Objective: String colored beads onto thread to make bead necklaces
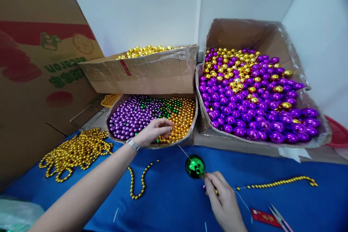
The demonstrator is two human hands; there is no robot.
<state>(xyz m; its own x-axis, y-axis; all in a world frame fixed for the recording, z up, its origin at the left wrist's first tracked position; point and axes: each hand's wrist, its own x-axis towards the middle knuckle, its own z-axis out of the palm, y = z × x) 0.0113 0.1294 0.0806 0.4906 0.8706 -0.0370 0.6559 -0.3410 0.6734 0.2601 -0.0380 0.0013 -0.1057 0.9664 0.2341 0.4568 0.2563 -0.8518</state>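
While a heap of gold bead strands (76, 152) lies on the blue cloth (168, 199) at far left, the left hand (153, 132) reaches, fingers loosely curled, into the shallow cardboard box of small purple, green and gold beads (130, 116); the right hand (221, 197) pinches a shiny green ball (195, 166) just above the cloth.

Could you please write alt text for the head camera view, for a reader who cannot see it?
A person's left hand reaches into a box of small beads in purple, green and gold, while the right hand holds a green ball on a thin wire above a blue cloth. Gold bead strands lie nearby; a large box holds purple and gold balls.
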